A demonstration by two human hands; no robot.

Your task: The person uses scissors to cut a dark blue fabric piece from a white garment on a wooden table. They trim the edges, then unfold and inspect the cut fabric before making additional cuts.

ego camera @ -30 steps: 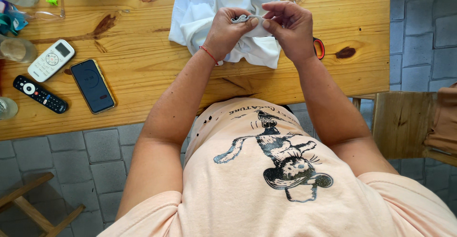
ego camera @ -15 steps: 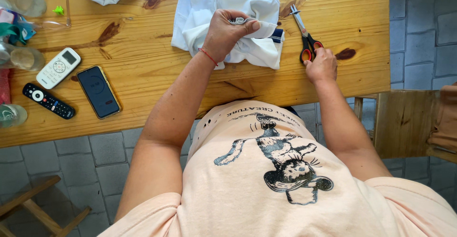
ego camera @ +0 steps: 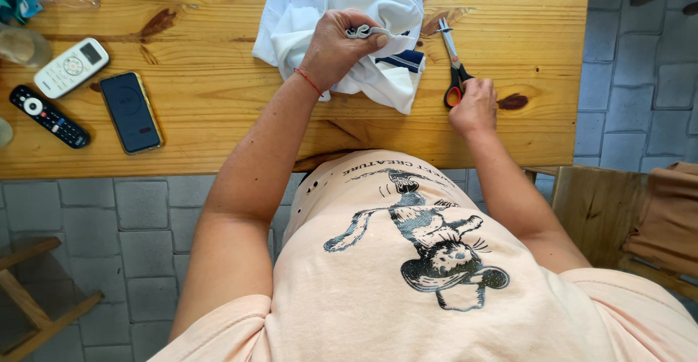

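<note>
L hand (ego camera: 336,51) pinches a grey strip (ego camera: 361,32) up off the white cloth (ego camera: 378,13) mid-counter (ego camera: 218,107), keeping it taut; R hand (ego camera: 472,105) closes on scissors (ego camera: 454,67) handles beside it.

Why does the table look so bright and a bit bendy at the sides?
In the head view, strong daylight falls on the wooden table, so the white cloth nearly glares and loses its folds; the left hand casts a small, soft shadow; the wide lens bows the table's front edge and stretches the corners; the scissors by the right hand look sharp, not blurred.
</note>
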